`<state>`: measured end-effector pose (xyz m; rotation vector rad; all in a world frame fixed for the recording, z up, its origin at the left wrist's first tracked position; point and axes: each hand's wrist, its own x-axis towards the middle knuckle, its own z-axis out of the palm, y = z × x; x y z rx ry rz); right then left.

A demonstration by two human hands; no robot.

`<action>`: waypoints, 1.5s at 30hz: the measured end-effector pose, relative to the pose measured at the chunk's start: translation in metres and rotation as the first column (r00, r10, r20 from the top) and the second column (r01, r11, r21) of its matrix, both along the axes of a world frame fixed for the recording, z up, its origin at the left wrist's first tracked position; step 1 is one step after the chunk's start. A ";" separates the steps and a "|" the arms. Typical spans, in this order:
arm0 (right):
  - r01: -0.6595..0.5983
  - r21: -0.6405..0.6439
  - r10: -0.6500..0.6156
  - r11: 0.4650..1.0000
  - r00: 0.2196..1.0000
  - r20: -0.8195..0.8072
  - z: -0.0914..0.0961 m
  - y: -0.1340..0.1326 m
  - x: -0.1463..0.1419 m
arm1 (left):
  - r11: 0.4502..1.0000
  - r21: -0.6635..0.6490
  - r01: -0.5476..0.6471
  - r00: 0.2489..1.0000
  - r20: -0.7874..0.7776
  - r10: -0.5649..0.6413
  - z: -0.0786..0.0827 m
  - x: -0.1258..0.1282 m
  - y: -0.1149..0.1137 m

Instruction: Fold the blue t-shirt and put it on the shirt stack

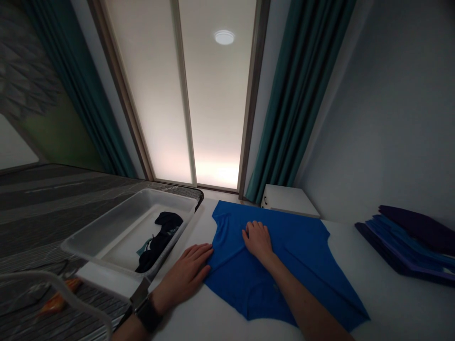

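A blue T-shirt (249, 279) lies spread on the white table, its neckline towards me, with soft creases across it. On its upper middle rests my right hand (259, 239), palm down, fingers a little bent and slightly apart. My left hand (188, 274) lies flat on the table at the shirt's left edge, fingertips touching the cloth. Neither hand grips the fabric. A dark watch sits on my left wrist.
Left of the shirt stands a clear plastic bin (103, 222) with dark clothing (159, 241) inside. A stack of folded clothes (408, 246) in blue and purple lies at the right. Behind the table are a white cabinet (287, 199) and teal curtains (284, 118).
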<state>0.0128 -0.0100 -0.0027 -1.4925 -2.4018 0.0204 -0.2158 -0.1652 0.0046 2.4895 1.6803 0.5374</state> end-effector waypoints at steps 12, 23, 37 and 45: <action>-0.079 -0.010 0.077 0.997 0.989 -0.123 -0.005 -0.002 -0.004 | 1.000 0.023 -0.011 1.000 -0.010 0.011 0.003 0.001 0.000; -0.077 -0.016 0.075 0.997 0.992 -0.099 -0.006 -0.002 -0.003 | 0.999 0.026 -0.020 1.000 0.008 0.020 0.005 0.002 0.000; -0.105 -0.045 0.096 0.993 0.981 -0.170 -0.007 0.001 -0.002 | 0.999 0.023 -0.023 1.000 0.009 0.023 0.004 0.002 0.001; -0.106 -0.049 0.098 0.993 0.985 -0.143 -0.006 0.000 0.002 | 1.000 0.001 -0.027 1.000 0.002 0.027 0.004 0.002 0.000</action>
